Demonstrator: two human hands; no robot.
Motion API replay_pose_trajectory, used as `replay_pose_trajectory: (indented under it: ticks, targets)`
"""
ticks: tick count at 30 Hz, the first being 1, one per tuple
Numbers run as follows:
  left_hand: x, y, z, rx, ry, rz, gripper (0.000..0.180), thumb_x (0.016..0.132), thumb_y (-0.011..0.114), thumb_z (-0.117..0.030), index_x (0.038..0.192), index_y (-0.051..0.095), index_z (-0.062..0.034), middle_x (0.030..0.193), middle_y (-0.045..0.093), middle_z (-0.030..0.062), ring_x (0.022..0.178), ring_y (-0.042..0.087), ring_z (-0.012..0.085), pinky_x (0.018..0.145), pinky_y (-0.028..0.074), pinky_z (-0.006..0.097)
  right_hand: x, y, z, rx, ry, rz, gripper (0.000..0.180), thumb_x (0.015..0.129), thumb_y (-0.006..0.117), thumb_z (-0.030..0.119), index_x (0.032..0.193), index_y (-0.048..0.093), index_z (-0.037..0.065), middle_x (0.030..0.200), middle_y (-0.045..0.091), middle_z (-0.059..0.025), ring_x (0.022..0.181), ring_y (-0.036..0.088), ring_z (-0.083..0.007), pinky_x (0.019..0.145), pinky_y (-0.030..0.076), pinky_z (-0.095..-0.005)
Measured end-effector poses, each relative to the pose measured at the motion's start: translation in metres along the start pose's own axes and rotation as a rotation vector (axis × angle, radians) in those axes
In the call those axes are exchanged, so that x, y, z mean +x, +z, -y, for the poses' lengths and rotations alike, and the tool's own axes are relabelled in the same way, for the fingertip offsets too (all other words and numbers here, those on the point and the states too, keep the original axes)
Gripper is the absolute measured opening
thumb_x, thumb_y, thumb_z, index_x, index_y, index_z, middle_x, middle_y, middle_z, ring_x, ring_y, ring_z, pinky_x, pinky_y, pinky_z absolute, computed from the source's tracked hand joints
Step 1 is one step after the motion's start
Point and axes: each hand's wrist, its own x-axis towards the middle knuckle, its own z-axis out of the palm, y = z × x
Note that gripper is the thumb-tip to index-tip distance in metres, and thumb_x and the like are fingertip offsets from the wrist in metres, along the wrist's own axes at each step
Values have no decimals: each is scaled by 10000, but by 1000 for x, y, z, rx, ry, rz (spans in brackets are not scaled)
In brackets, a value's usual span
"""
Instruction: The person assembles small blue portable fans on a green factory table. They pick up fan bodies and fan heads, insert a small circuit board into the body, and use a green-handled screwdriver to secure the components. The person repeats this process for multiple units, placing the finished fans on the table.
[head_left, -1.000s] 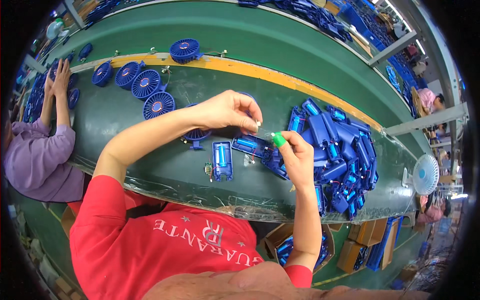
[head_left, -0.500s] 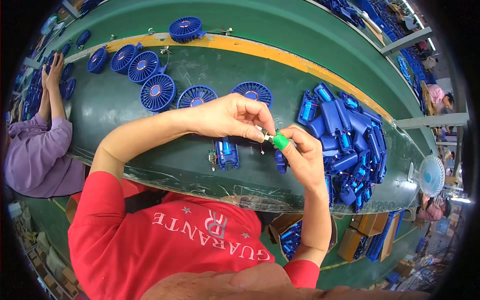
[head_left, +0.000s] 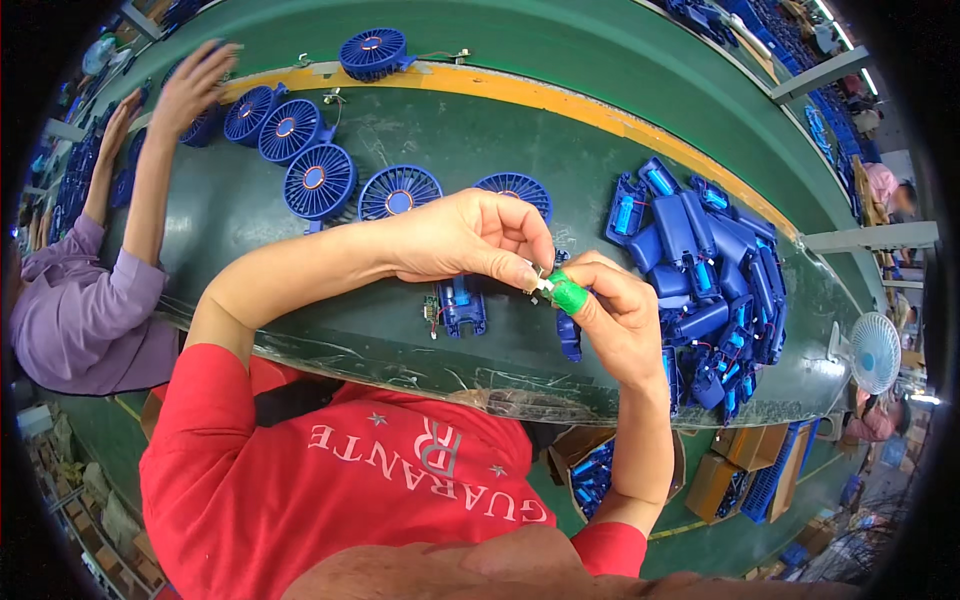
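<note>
Over the green worktop (head_left: 300,240), head view: both hands meet above its near half, just left of a heap of blue parts.
Left hand (head_left: 470,238): fingers curled, thumb and forefinger pinched on a small pale part (head_left: 541,286) held up off the surface.
Right hand (head_left: 615,315): clenched around the same small part from the other side; a green band (head_left: 570,294) wraps its forefinger tip, which touches the part.
Small part: held between the two hands' fingertips, above the surface; its detail is too small to tell.
Open blue casing (head_left: 462,303): lies flat on the surface directly below the left hand, with a small circuit board (head_left: 432,310) and thin wires just beside its left edge.
Narrow blue piece (head_left: 569,338): lies below the right hand, partly hidden by it.
Heap of blue casings (head_left: 705,270): to the right of both hands, piled loosely, some showing cells inside.
Blue fan heads (head_left: 318,182): a row of round grilles on the far left part of the surface, well apart from the hands.
Yellow stripe (head_left: 560,100): runs along the far side of the surface.
Other person: a purple sleeve (head_left: 85,310) at left, with a hand (head_left: 190,85) reaching toward the far fan heads.
White desk fan (head_left: 875,350): stands at the right end.
</note>
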Motion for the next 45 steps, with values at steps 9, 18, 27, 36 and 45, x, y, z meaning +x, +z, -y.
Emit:
replay_pose_trajectory:
  ticks: [9, 18, 27, 36, 45]
  targets:
    - [1, 2, -2, 72, -10, 6, 186, 841, 701, -16, 1000, 605, -6, 945, 645, 37, 883, 621, 99, 819, 517, 240, 3, -5, 7, 18, 149, 54, 127, 867, 677, 112, 898, 673, -11, 797, 621, -53, 737, 564, -124, 662, 439, -264]
    - [33, -2, -42, 562, 103, -126, 175, 823, 744, -81, 941, 627, -27, 873, 632, 1, 830, 583, 66, 755, 490, 226, 21, -17, 4, -118, 55, -189, 147, 880, 653, 83, 999, 658, -3, 875, 615, -65, 778, 560, -134, 694, 441, -247]
    - [97, -114, -109, 1493, 532, -479, 604, 805, 723, -258, 1307, 478, -30, 1336, 473, 224, 1235, 471, 329, 1037, 380, 444, 3, -26, -13, -785, -223, -46, 331, 745, 664, -29, 1066, 634, 42, 1090, 604, -145, 1028, 572, -328, 857, 475, -389]
    - [59, -203, -66, 2065, 123, -860, 191, 836, 541, -118, 936, 651, 2, 931, 680, 198, 871, 662, 359, 778, 527, 445, 1, 3, -44, -946, -317, 121, 278, 711, 701, 64, 984, 671, 111, 1137, 604, -80, 1123, 537, -312, 938, 437, -428]
    - [24, -124, -80, 1486, 449, -791, 251, 853, 631, -114, 1087, 632, -24, 869, 649, 99, 753, 594, 211, 725, 489, 329, 12, -2, -40, -27, -47, -100, 216, 895, 618, 79, 1097, 666, 16, 1192, 653, -111, 1116, 589, -224, 977, 440, -334]
